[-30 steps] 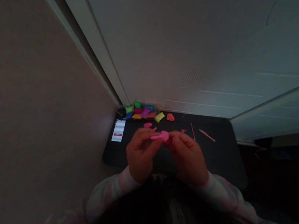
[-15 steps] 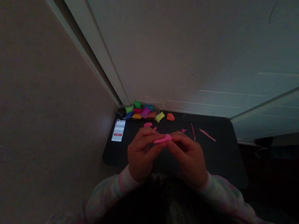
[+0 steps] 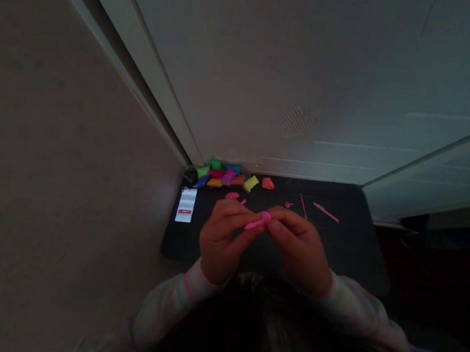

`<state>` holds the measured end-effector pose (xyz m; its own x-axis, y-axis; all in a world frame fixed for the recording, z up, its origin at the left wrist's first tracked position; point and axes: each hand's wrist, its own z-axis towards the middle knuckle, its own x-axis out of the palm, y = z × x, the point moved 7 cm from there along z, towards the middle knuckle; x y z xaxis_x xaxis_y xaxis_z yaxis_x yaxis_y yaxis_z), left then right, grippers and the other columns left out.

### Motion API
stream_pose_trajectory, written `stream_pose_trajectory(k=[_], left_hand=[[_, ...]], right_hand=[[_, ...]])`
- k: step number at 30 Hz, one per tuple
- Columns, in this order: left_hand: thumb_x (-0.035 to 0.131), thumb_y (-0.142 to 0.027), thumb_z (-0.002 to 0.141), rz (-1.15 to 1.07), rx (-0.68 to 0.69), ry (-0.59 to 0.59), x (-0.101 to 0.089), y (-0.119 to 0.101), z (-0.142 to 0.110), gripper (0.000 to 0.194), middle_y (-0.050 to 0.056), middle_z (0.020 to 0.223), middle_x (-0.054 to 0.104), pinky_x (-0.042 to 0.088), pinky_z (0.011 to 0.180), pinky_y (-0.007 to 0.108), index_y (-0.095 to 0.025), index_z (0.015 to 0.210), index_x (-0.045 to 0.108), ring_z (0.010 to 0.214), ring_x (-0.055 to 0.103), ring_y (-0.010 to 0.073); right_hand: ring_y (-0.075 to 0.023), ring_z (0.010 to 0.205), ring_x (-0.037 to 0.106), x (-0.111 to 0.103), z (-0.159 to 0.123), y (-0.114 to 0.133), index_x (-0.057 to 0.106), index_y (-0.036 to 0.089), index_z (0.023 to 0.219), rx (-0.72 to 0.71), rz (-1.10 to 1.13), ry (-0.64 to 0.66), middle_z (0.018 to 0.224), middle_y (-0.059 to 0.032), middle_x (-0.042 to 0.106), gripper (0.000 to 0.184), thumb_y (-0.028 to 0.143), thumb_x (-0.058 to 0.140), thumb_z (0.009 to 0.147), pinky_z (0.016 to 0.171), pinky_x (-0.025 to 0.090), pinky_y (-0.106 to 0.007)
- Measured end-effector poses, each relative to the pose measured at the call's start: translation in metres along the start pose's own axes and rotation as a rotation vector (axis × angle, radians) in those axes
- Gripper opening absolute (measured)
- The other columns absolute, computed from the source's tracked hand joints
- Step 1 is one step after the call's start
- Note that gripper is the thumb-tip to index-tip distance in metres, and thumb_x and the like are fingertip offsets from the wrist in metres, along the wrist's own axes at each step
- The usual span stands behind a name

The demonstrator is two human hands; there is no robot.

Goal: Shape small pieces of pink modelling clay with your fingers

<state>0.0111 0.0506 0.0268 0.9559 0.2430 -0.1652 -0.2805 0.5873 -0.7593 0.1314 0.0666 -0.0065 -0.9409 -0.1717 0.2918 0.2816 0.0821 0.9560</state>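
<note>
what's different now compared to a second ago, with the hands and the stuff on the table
The pink piece has shifted slightly right and toward the person, and its thin end now slants more downward in the picture. The left hand and right hand are both on it, with nothing visibly let go. The phone, coloured packets and orange lump stayed put on the table.

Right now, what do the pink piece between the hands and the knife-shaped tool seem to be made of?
Pink piece: probably soft, matte modelling clay, judging by its smooth, rounded form without glare.
Knife-shaped tool: perhaps plastic, being one even pink throughout; the dim light leaves its finish open.
</note>
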Motion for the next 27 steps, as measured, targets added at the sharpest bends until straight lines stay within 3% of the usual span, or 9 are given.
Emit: stream_pose_trajectory(k=[6,16,22,27], left_hand=[[0.068,-0.013,0.069,0.071,0.116,0.011,-0.0022,-0.0085,0.0009,0.017,-0.001,0.075,0.062,0.047,0.07,0.029,-0.021,0.083,0.067,0.077,0.054,0.0133],[0.068,-0.014,0.069,0.115,0.116,0.011,-0.0024,-0.0085,0.0008,0.019,-0.002,0.075,0.064,0.048,0.067,0.03,-0.024,0.085,0.066,0.073,0.055,0.0127],[0.068,-0.013,0.07,0.105,0.133,0.019,-0.0028,-0.009,0.0,0.018,-0.001,0.075,0.063,0.048,0.068,0.03,-0.022,0.085,0.066,0.076,0.055,0.0133],[0.068,-0.013,0.069,0.068,0.102,0.027,-0.0018,-0.0055,0.0001,0.017,-0.001,0.075,0.062,0.047,0.071,0.03,-0.021,0.084,0.065,0.075,0.054,0.0128]], right_hand=[[-0.0122,0.065,0.054,0.0018,0.0017,0.002,0.067,0.021,0.066,0.044,-0.063,0.006,0.064,0.0016,0.062,0.01,0.027,0.063,0.073,0.066,0.043,-0.025],[-0.0125,0.064,0.048,-0.0052,0.0002,-0.0024,0.063,0.019,0.066,0.039,-0.055,-0.002,0.064,0.0011,0.054,0.021,0.034,0.056,0.078,0.062,0.04,-0.025],[-0.0129,0.065,0.051,-0.0002,0.0011,0.0016,0.066,0.021,0.068,0.038,-0.101,0.023,0.065,0.0015,0.059,0.012,0.029,0.062,0.075,0.064,0.041,-0.026],[-0.0104,0.062,0.046,-0.001,0.0014,-0.0016,0.063,0.02,0.064,0.048,-0.051,0.012,0.062,0.0035,0.054,0.019,0.03,0.057,0.079,0.061,0.037,-0.023]])
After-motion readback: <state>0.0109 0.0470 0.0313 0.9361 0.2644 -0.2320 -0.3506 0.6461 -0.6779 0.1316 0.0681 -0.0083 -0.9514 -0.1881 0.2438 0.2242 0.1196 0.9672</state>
